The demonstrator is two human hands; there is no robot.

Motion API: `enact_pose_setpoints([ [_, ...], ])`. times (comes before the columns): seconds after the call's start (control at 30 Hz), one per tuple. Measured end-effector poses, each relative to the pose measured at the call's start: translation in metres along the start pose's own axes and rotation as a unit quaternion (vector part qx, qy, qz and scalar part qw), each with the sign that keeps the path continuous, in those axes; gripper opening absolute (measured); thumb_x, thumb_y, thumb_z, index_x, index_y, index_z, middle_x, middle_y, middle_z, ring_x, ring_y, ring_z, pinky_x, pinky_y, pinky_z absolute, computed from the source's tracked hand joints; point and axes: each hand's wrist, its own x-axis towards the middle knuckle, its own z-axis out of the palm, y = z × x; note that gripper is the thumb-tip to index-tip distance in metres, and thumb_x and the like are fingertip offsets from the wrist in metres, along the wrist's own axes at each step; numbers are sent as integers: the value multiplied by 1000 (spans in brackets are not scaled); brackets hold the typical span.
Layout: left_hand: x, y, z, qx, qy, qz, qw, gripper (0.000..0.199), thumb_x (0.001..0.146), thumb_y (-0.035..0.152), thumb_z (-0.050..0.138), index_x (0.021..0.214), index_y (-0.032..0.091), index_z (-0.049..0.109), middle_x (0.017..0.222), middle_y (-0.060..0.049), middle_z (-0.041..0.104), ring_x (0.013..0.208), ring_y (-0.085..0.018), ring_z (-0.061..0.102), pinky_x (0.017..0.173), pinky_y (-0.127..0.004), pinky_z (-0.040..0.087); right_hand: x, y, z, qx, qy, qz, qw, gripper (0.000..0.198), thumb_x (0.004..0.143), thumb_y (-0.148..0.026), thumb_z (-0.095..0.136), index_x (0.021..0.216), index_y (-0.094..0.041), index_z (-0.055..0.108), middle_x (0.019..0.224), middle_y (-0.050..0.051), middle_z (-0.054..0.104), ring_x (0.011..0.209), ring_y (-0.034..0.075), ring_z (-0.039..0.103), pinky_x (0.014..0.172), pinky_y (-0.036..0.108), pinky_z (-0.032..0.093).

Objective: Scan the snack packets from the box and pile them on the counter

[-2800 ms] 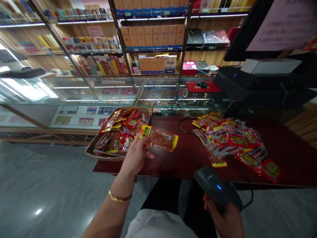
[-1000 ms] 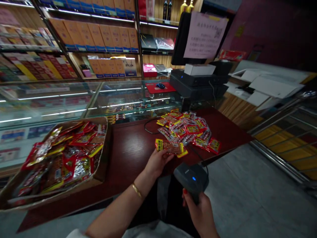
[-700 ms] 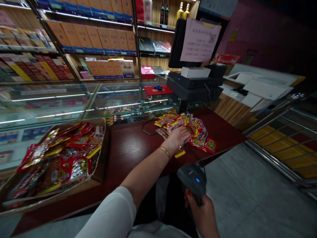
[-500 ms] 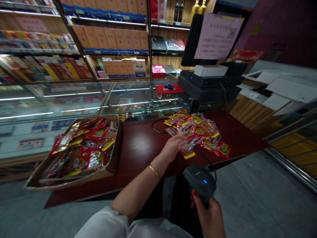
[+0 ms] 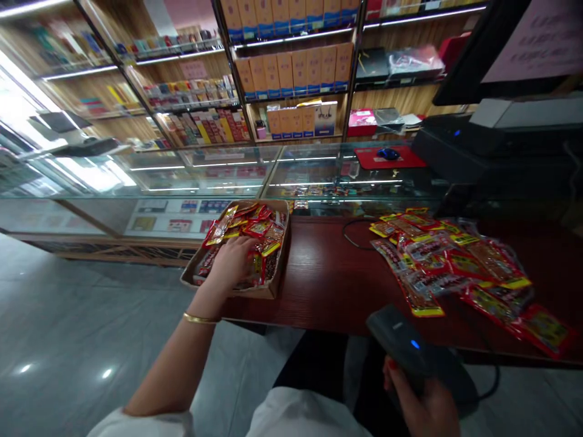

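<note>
My left hand (image 5: pixel 231 262), a gold bangle on its wrist, is over the near part of a cardboard box (image 5: pixel 274 290) full of red and yellow snack packets (image 5: pixel 259 227). Its fingers bend down among the packets; the fingertips are hidden, so whether they grip one cannot be told. My right hand (image 5: pixel 421 397) is wrapped round the handle of a dark barcode scanner (image 5: pixel 398 340) with a lit blue light, held in front of the counter edge. A loose pile of similar snack packets (image 5: pixel 437 255) lies on the counter, beyond the scanner and to its right.
The dark red wooden counter (image 5: pixel 325 273) carries box and pile, with a black cable (image 5: pixel 353 243) between them. Behind it stands a glass display case (image 5: pixel 314 170) with a blue mouse (image 5: pixel 388 153) on a red mat. A monitor (image 5: pixel 478 54) rises at right. Boxed goods (image 5: pixel 296 70) fill the back shelves.
My left hand has gone from the packet pile on the right to the box on the left. The view has swung left. My right hand still holds the scanner, now tilted further.
</note>
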Motion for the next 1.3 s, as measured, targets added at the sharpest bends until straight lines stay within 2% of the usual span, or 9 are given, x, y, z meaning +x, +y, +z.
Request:
enact_pose_setpoints([
  [0.13, 20, 4, 18, 104, -56, 42, 992, 40, 90, 16, 51, 121, 28, 73, 119, -15, 67, 113, -32, 57, 90, -41, 45, -6, -11, 3, 12, 34, -1, 999, 59, 80, -79, 64, 68, -23, 73, 59, 6, 74, 57, 23, 72, 61, 29, 57],
  [0.27, 28, 7, 19, 51, -30, 50, 997, 29, 93, 22, 53, 106, 28, 78, 121, -13, 68, 116, -33, 56, 91, -42, 45, -10, -11, 0, 1, 49, 1, 999, 59, 81, -79, 62, 68, -23, 72, 58, 4, 72, 56, 22, 69, 62, 29, 56],
  [0.47, -4, 47, -9, -153, 227, -61, 960, 26, 98, 33, 51, 114, 23, 69, 120, -11, 70, 113, -29, 62, 98, -40, 46, -10, -9, -3, -1, 57, 8, 998, 58, 84, -77, 59, 68, -22, 71, 58, 5, 70, 56, 22, 67, 61, 31, 55],
  [0.53, -16, 78, -12, -257, 305, -148, 905, 24, 98, 37, 52, 112, 21, 64, 104, -8, 70, 100, -25, 65, 89, -36, 50, -10, -11, -5, 3, 58, 4, 998, 57, 85, -76, 59, 67, -22, 69, 58, 4, 69, 56, 21, 66, 61, 31, 54],
  [0.6, -23, 113, -4, -410, 290, -200, 841, 22, 98, 42, 54, 104, 22, 61, 88, -3, 65, 80, -19, 65, 74, -29, 53, -9, -13, -7, 2, 61, 1, 998, 56, 87, -74, 59, 68, -22, 69, 58, 4, 69, 56, 21, 66, 61, 30, 53],
  [0.73, -23, 169, 41, -698, 69, -258, 665, 26, 90, 44, 64, 98, 21, 56, 73, 4, 58, 57, -11, 57, 57, -24, 54, -10, -8, -11, 1, 68, -1, 998, 54, 86, -71, 61, 69, -22, 70, 60, 6, 72, 57, 22, 69, 61, 30, 55],
  [0.87, -22, 185, 85, -789, -74, -314, 522, 25, 82, 30, 70, 101, 15, 61, 92, -7, 72, 75, -17, 70, 69, -31, 61, -11, 6, -16, 13, 29, -19, 999, 48, 85, -67, 67, 70, -22, 73, 60, 5, 73, 55, 22, 70, 58, 29, 57],
  [1.2, -33, 171, 102, -785, -101, -243, 561, 45, 76, 30, 80, 118, 16, 70, 107, -10, 76, 84, -21, 74, 67, -26, 58, -11, 11, -17, 16, 28, -1, 999, 42, 87, -61, 68, 77, -21, 72, 61, 4, 72, 57, 22, 70, 60, 29, 57],
  [1.3, -34, 166, 104, -750, -36, -174, 637, 34, 79, 30, 77, 111, 18, 76, 126, -12, 70, 107, -26, 70, 89, -36, 58, -11, 14, -16, 18, 21, 3, 1000, 42, 85, -61, 69, 77, -20, 72, 61, 4, 72, 57, 22, 70, 59, 29, 57],
])
